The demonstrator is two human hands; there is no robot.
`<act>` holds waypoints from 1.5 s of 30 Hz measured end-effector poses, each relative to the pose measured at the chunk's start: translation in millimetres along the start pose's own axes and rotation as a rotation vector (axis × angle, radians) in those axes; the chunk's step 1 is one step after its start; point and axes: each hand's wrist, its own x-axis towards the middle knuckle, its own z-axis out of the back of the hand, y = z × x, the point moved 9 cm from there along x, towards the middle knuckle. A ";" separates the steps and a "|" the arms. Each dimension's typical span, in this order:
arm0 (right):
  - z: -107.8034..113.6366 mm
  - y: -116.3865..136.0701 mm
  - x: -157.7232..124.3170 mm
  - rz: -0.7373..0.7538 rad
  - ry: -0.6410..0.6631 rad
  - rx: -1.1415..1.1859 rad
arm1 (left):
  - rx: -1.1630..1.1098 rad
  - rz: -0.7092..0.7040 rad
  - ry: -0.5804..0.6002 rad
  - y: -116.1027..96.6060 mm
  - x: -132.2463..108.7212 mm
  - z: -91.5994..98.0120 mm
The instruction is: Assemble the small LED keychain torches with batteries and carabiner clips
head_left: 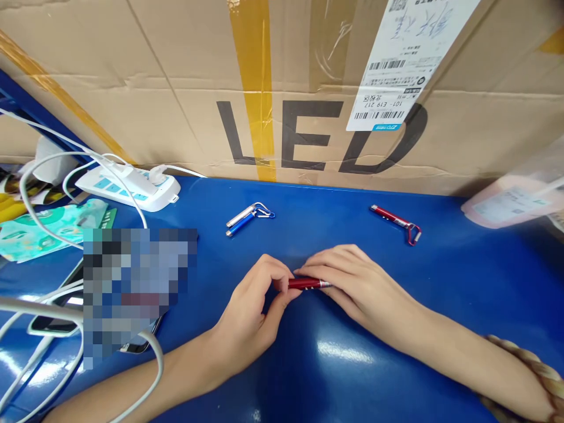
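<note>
A slim red penlight (pixel 304 284) lies level between my hands, just above or on the blue tabletop. My left hand (pixel 259 299) pinches its left end between thumb and fingers, hiding that end. On its silver right end, the fingers of my right hand (pixel 356 279) are closed from above, covering the tip. Beyond my hands, a silver and a blue penlight (pixel 242 224) lie side by side, joined at a small blue carabiner (pixel 264 211). Farther right rests another red penlight (pixel 390 215) with a red carabiner clip (pixel 414 234).
A large cardboard box (pixel 176 88) marked LED stands along the back. At left are a white power strip (pixel 132 187), looping white cables (pixel 154 364), a teal packet (pixel 48 229) and a pixelated device. A pink-filled cup (pixel 506 202) stands at the right.
</note>
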 end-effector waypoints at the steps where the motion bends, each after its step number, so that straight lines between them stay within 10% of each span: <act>1: -2.8 0.4 -0.5 -0.027 0.028 0.073 | -0.001 -0.004 -0.005 -0.6 -0.6 0.6; 7: -17.6 -3.8 -3.5 -0.213 0.116 0.479 | -0.005 -0.049 0.040 -3.9 -2.8 -4.0; 23: -18.1 -28.3 -6.8 -0.232 -0.032 0.297 | -0.231 0.271 0.118 17.1 -4.7 -5.2; 45: -19.2 -27.7 -7.6 -0.228 -0.053 0.310 | -0.195 0.332 0.051 27.9 -6.0 -4.4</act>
